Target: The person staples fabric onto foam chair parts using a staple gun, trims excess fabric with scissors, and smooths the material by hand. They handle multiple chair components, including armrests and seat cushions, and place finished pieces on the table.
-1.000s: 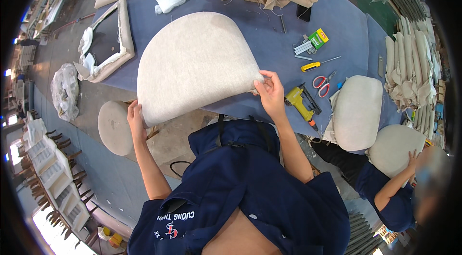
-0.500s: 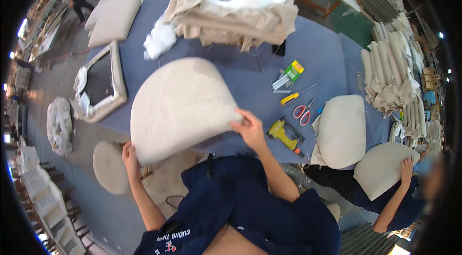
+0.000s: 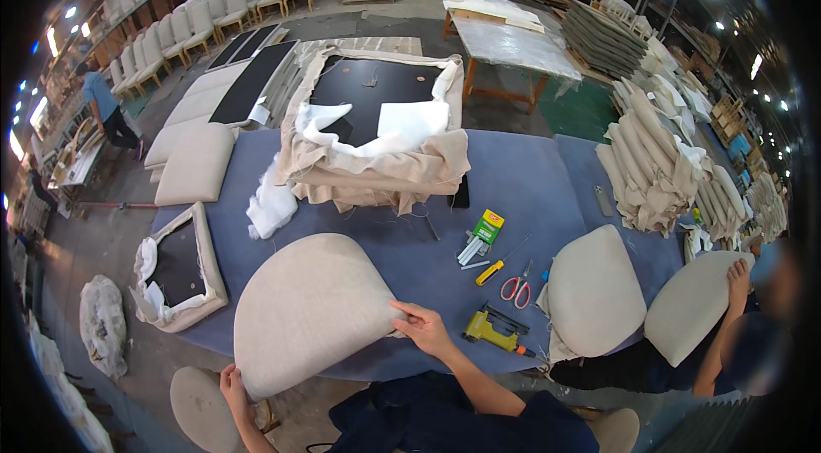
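Observation:
A beige fabric-covered seat cushion [image 3: 312, 312], rounded at its far side, is held tilted over the near edge of the blue-covered table. My left hand [image 3: 233, 384] is closed on its near left corner. At the right corner, my right hand [image 3: 422, 329] grips the edge between thumb and fingers. To the right of that hand lie a yellow-green staple gun [image 3: 492, 331], red-handled scissors [image 3: 516, 290], a yellow-handled screwdriver [image 3: 491, 272] and a green-and-yellow box [image 3: 487, 227] with staple strips beside it. The cushion's underside is hidden.
Fabric-wrapped frames with white padding [image 3: 374, 166] are stacked mid-table; another padded frame [image 3: 209, 256] lies left. A covered cushion [image 3: 596, 290] rests at the right. Beside it, a co-worker's hand [image 3: 737, 282] holds another cushion [image 3: 694, 309]. A round stool [image 3: 202, 410] stands near my left hand.
The head view has tipped upward, bringing more of the far workshop into sight. Both hands keep hold of the seat cushion, which hardly shifts relative to the table.

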Available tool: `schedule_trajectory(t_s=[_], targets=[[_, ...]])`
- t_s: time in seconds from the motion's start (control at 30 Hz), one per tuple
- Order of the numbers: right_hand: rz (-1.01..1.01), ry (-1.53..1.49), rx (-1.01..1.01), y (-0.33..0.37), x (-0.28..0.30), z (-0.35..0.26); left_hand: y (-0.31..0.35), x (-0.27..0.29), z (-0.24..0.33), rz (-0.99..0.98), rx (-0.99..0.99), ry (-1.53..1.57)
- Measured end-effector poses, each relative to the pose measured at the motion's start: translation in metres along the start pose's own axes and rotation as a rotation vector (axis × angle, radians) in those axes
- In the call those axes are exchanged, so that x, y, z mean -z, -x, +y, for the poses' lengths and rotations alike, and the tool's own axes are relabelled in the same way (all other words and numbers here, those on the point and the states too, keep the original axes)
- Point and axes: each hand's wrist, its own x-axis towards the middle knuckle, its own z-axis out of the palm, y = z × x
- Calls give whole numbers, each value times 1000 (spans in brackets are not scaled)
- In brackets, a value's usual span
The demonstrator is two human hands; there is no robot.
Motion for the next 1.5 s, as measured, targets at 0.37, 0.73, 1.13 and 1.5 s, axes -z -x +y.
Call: schedule_trajectory(t_s=[0.37, 0.73, 1.13, 1.5], targets=[[52, 6, -97, -6, -12, -15, -2, 3, 4, 4, 25, 3], [6, 44, -94, -7, 1, -9, 1, -3, 4, -4, 1, -63], [72, 14, -120, 5, 6, 8, 5, -25, -27, -72, -95, -501], [324, 160, -92, 23, 7, 49, -6, -74, -7, -549, -194, -1396]])
